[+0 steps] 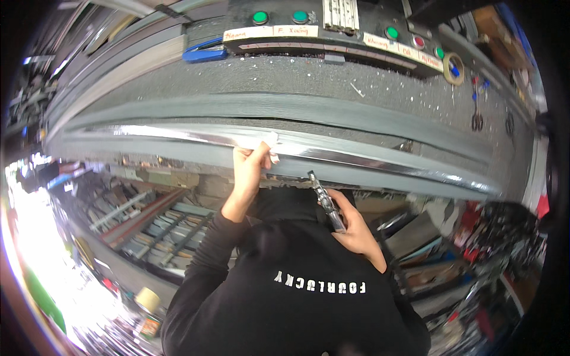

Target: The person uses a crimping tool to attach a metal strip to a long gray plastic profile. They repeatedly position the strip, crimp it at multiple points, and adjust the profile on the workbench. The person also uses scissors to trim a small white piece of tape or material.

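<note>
Long grey profiles lie side by side across the bench: a far one (pixel 285 107), and a nearer one (pixel 368 173) next to the body. Between them runs a length with a shiny, mirror-like strip (pixel 356 158). My left hand (pixel 248 169) is closed in a pinch on a small white scrap (pixel 272 140), like paper or film, at the middle of the shiny strip. Lower right, in front of the bench edge, my right hand (pixel 354 228) grips a narrow dark metallic hand tool (pixel 326 203). The tool's tip points up toward the near profile; its exact kind is unclear.
Behind the profiles, the speckled grey bench (pixel 386 89) carries a dark control box with green buttons (pixel 260 17), a blue tool (pixel 205 54), a tape roll (pixel 453 69) and scissors (pixel 477 120). Below stands a rack of cut lengths (pixel 169 234). A bottle (pixel 148 311) sits lower left.
</note>
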Demonstrator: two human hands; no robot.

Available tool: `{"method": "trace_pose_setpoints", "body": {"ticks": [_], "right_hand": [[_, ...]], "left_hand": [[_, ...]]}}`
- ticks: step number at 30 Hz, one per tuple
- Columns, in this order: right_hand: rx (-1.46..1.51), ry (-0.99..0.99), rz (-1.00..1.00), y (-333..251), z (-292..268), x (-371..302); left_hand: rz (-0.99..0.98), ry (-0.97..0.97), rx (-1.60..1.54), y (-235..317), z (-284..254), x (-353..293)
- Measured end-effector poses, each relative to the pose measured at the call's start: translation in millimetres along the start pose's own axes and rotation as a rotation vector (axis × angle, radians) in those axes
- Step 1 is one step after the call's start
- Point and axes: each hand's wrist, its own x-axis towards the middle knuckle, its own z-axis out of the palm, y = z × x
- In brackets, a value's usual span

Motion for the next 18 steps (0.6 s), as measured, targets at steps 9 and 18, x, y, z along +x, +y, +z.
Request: {"method": "trace_pose_setpoints", "body": {"ticks": [9,18], "right_hand": [[0.297,0.393,0.127,-8,120,47],[0.463,0.571,0.159,-28,147,64]], "left_hand": [[-0.151,-0.295,-0.017,-11,-30,2],[-0.112,-0.367,-0.182,-23,-40,-11]]}}
